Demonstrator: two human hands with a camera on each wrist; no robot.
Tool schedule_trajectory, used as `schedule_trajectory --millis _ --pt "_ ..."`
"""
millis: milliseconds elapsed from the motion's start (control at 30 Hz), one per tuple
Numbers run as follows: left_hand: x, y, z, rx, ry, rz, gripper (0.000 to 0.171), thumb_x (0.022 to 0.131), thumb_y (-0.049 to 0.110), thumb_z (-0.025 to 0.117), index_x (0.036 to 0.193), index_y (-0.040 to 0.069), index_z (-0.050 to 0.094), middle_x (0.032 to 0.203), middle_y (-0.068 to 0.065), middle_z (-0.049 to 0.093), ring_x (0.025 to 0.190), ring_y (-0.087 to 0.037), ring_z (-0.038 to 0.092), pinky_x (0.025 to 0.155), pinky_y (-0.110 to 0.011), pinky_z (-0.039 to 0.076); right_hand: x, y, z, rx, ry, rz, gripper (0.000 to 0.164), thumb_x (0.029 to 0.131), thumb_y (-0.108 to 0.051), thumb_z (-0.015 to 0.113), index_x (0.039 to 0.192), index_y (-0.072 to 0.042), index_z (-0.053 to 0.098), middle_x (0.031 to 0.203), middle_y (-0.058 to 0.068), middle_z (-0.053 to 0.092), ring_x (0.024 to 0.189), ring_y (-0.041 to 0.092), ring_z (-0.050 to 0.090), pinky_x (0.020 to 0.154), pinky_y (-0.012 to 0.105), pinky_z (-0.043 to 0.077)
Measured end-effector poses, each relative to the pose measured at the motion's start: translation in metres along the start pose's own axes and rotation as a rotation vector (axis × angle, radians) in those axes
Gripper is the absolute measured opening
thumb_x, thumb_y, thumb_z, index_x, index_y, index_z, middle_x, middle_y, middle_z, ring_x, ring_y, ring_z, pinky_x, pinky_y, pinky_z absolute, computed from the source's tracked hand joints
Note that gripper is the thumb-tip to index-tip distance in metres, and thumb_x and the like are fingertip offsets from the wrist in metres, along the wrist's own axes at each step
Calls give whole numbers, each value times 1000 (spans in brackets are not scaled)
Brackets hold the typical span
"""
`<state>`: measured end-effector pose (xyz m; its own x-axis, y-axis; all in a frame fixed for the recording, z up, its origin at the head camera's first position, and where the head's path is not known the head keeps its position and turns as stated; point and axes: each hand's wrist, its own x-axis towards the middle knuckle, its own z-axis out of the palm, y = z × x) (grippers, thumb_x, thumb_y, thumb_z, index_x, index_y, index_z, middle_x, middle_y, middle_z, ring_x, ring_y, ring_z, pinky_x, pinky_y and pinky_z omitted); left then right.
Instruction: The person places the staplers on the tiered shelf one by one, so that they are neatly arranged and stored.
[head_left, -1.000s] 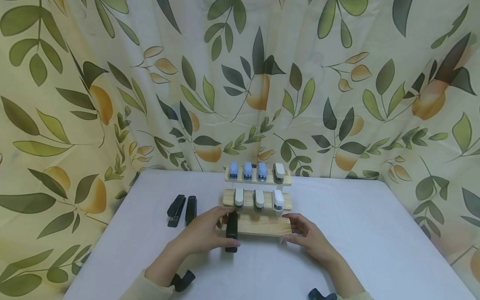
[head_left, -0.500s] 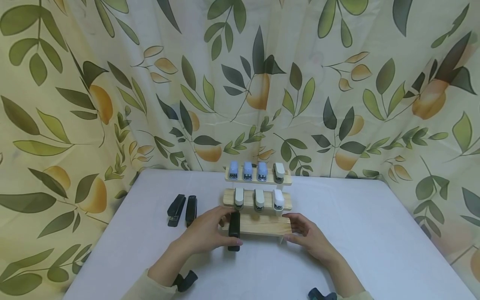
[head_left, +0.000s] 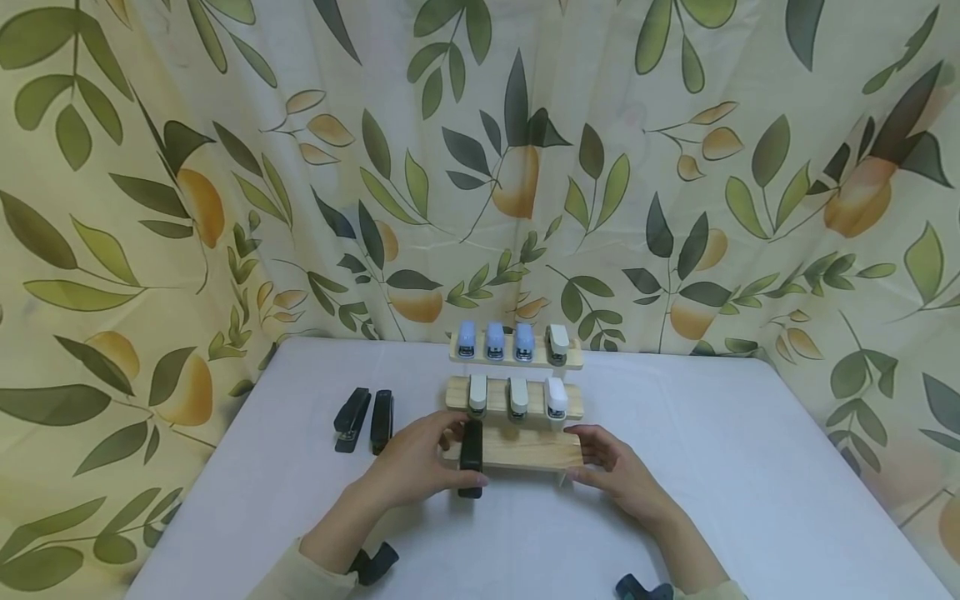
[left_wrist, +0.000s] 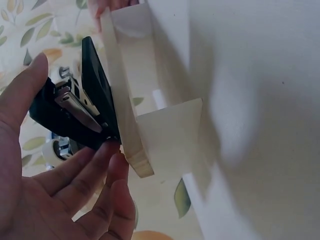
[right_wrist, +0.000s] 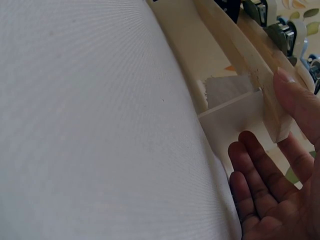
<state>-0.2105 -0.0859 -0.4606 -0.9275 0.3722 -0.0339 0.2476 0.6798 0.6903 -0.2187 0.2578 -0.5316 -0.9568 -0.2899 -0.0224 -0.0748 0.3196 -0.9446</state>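
Observation:
My left hand [head_left: 416, 462] holds a black stapler [head_left: 471, 467] at the left end of the lowest board [head_left: 532, 450] of a wooden tiered rack. In the left wrist view, the thumb lies at one end of the stapler [left_wrist: 62, 117] and fingertips at the other. Its base lies along the board [left_wrist: 132, 145], and its halves stand apart. My right hand [head_left: 618, 479] grips the right end of that board. The right wrist view has its thumb against the board [right_wrist: 275, 112], with the other fingers curled beside the pale support [right_wrist: 235, 115].
Two more black staplers [head_left: 351, 421] lie on the white table [head_left: 750, 483], left of the rack. The middle board [head_left: 536, 400] bears three pale mini staplers. Blue mini staplers [head_left: 495, 342] and a white one [head_left: 557, 343] stand on the top board. Behind hangs a leaf-patterned curtain [head_left: 637, 250].
The black stapler has shifted slightly right and away from me along the lowest board, with my left hand around it. My right hand has stayed at the rack's right end.

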Motion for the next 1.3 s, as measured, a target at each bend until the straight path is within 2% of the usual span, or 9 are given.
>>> schedule_trajectory --millis 367,767,1033,1167,1300 --pt "0 3 4 -29 31 -39 95 71 62 89 146 15 56 126 0 68 107 -17 59 85 -37 51 0 1 -1 1 -6 -9 61 90 -19 81 143 -7 53 141 20 58 119 19 61 99 21 51" --pt "0 5 7 -61 49 -82 93 71 64 87 143 13 60 130 -2 69 112 -20 60 92 -42 53 0 0 0 -7 -1 -3 60 90 -19 80 142 -7 54 141 20 58 119 20 61 99 21 51" --pt "1 3 7 -50 54 -77 93 70 66 87 143 14 60 130 0 69 112 -19 60 91 -41 53 0 3 0 -3 0 -12 60 90 -19 80 143 -8 54 141 19 58 119 17 61 100 21 51" --pt "-1 0 4 -40 58 -58 95 70 68 86 144 16 60 126 2 69 110 -17 60 87 -37 53 0 4 -1 -9 -2 -16 60 90 -19 81 142 -8 54 141 18 58 119 17 62 100 21 51" --pt "-3 -4 -2 -43 68 -47 90 71 64 87 143 17 61 121 4 68 109 -16 60 81 -34 51 1 4 -1 -25 -2 -16 60 90 -21 81 142 -10 54 142 17 58 119 19 62 100 21 51"
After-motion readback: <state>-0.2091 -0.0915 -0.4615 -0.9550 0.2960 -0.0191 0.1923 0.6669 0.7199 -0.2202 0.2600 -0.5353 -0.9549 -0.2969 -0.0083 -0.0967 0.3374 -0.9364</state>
